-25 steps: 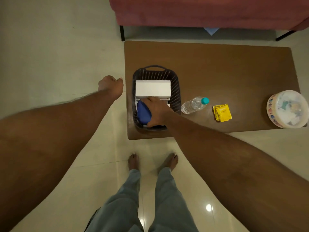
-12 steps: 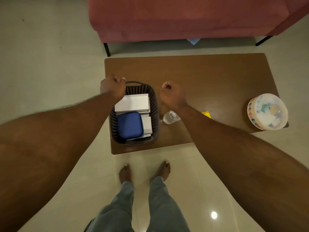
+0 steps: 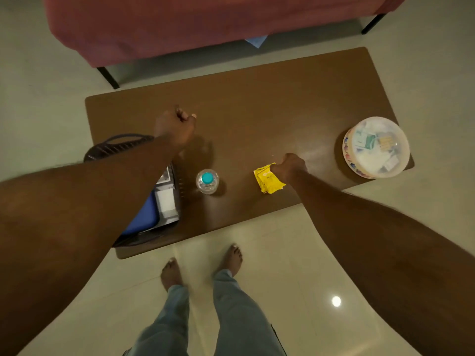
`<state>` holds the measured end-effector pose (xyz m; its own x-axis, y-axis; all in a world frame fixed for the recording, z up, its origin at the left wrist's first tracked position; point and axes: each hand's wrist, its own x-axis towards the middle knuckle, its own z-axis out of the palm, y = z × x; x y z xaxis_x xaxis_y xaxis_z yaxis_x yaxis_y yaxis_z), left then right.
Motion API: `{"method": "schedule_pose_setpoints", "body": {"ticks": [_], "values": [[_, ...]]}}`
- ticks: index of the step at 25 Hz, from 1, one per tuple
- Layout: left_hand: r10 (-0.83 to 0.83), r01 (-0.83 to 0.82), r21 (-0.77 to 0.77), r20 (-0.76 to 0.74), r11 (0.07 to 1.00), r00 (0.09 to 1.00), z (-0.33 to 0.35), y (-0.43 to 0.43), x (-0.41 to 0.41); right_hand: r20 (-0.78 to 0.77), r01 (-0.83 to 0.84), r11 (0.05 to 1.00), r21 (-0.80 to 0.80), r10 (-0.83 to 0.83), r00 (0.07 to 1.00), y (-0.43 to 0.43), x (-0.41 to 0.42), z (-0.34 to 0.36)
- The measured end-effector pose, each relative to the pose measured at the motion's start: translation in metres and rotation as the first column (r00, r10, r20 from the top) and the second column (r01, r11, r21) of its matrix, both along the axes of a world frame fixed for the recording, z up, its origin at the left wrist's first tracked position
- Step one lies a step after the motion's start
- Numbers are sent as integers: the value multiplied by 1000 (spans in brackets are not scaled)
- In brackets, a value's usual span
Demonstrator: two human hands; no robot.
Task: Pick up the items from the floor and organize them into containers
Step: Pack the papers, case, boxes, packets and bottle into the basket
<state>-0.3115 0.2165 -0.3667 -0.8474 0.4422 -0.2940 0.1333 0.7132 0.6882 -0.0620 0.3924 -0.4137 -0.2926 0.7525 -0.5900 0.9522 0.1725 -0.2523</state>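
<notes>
My right hand is closed on the right edge of a small stack of yellow packets, which lies near the front edge of the brown low table. My left hand hovers over the table's left half as a loose fist with nothing visible in it. A dark slatted basket stands at the table's left end, mostly hidden under my left forearm. It holds a blue case and white boxes. A clear water bottle with a teal cap stands upright between the basket and the packets.
A round lidded container holding small items sits at the table's right end. A red sofa runs along the far side, with a blue scrap under it. My bare feet are on the tiled floor just before the table.
My right hand left the blue case in the basket and moved right to the yellow packets. My left hand moved over the table. The bottle, lying before, now stands upright.
</notes>
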Motion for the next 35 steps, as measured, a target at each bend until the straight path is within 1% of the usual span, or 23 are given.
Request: {"method": "schedule_pose_setpoints", "body": {"ticks": [2, 7, 11, 15, 16, 18, 21, 22, 24, 26, 30, 33, 34, 35], "values": [[-24, 24, -21, 16, 999, 1000, -12, 21, 9, 65, -43, 998, -37, 46, 997, 11, 14, -24], [-72, 72, -87, 7, 994, 997, -45, 44, 20, 5, -57, 994, -96, 58, 998, 7, 28, -58], [-100, 101, -123, 13, 987, 995, -65, 47, 19, -52, 42, 999, -25, -43, 998, 2, 31, -71], [-102, 107, -140, 42, 984, 994, -71, 48, 25, -56, 79, 993, -85, -84, 995, 2, 36, -124], [-116, 120, -145, 36, 982, 993, -71, 47, 26, -47, 92, 991, -100, -97, 994, 0, 35, -123], [-138, 142, -152, 36, 978, 990, -72, 42, 23, -28, 94, 987, -133, -98, 995, -7, 27, -96], [-111, 115, -153, 34, 982, 993, -69, 38, 18, 18, -36, 978, -207, 40, 999, -8, 20, -79], [-103, 107, -144, 38, 984, 994, -67, 37, 18, 6, -45, 977, -211, 47, 999, -10, 18, -75], [-119, 124, -123, 49, 985, 992, -61, 35, 19, -59, 59, 981, -182, -71, 996, -18, 14, -70], [-152, 157, -101, 50, 982, 987, -49, 29, 16, -142, 169, 970, -175, -195, 971, -29, 6, -59], [-161, 162, -73, 9, 984, 987, -17, -3, -6, -346, 263, 949, -174, -309, 886, -38, -29, -23], [-80, 77, -60, -43, 995, 996, 9, -46, -35, -511, 290, 947, -141, -320, 798, -48, -68, 16], [-53, 50, -61, -46, 997, 998, 17, -63, -44, -546, 290, 949, -121, -308, 779, -53, -83, 27], [-32, 29, -59, -43, 998, 999, 23, -79, -52, -560, 258, 961, -100, -269, 784, -59, -97, 39]]}}
